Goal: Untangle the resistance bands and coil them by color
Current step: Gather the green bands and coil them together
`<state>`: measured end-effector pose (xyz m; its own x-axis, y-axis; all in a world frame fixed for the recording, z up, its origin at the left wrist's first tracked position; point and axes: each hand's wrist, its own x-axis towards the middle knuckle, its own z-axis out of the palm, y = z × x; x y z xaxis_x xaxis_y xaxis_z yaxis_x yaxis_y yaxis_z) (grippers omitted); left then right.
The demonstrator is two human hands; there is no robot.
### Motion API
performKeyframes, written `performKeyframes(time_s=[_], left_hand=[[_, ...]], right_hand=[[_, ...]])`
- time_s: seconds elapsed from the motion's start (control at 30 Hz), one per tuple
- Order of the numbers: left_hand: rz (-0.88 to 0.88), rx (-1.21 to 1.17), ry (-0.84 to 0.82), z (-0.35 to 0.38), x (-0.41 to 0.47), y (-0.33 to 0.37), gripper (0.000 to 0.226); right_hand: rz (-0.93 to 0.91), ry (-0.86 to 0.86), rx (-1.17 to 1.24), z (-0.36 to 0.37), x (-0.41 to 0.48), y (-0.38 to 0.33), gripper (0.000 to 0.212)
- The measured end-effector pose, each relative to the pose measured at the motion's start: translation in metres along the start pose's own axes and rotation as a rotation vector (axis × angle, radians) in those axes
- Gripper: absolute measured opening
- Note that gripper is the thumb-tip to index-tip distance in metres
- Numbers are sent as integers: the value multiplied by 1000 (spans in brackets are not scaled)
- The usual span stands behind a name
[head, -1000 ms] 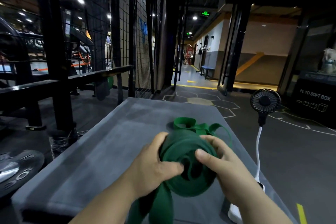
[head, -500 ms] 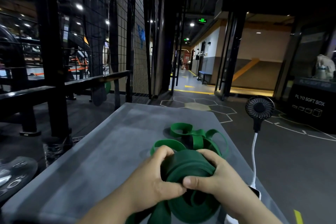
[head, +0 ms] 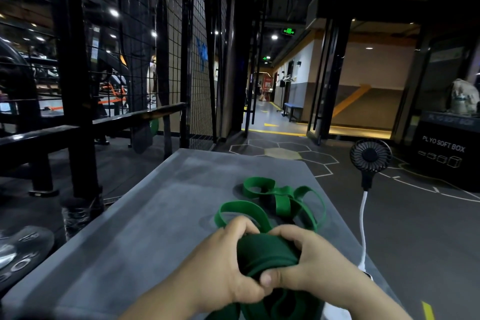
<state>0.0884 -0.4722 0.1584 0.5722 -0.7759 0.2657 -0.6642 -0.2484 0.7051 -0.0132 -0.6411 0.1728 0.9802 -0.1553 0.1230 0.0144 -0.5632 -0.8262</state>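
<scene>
Hands lower and closer than before; fingers of both curled tight round the dark green band

This is a commercial gym. At ten o'clock, a black wire-mesh cage fronts orange-framed training machines; at eight o'clock lies a weight plate. At three o'clock stands a box lettered "PLYO SOFT BOX". Hexagon floor markings and a green exit sign lie toward twelve.
</scene>
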Motion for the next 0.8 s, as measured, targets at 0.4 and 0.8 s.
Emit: performKeyframes(time_s=[0.4,0.8], left_hand=[[-156,-187,114,-1,4,-24,48],[-420,-695,419,1,15,-49,19]], right_hand=[[-103,283,609,-6,1,25,79],[-98,406,653,-15,-3,36,92]])
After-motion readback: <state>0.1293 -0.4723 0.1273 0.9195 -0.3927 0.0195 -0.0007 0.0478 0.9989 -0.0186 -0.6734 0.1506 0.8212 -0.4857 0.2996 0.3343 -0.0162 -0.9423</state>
